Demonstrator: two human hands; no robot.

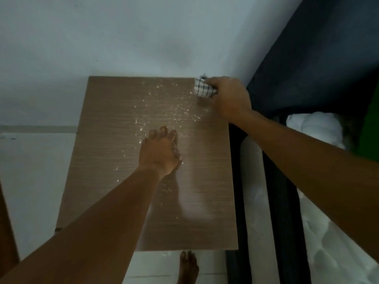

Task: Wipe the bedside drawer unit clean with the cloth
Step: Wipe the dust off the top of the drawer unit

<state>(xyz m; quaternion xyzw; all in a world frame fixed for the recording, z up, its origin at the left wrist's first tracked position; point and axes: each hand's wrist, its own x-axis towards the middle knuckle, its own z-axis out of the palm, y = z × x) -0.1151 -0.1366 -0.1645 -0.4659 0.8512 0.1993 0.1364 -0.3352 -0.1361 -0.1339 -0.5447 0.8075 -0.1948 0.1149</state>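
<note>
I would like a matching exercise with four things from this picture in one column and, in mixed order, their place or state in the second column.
Things:
1. cloth
2. left hand
3. white crumbs
4. bare foot

Places or states:
A. on the floor in front of the unit
B. bunched in the right hand at the far right corner
C. scattered over the wooden top
D. resting near the middle of the top

Pairs: 1-B, 2-D, 3-C, 4-A
</note>
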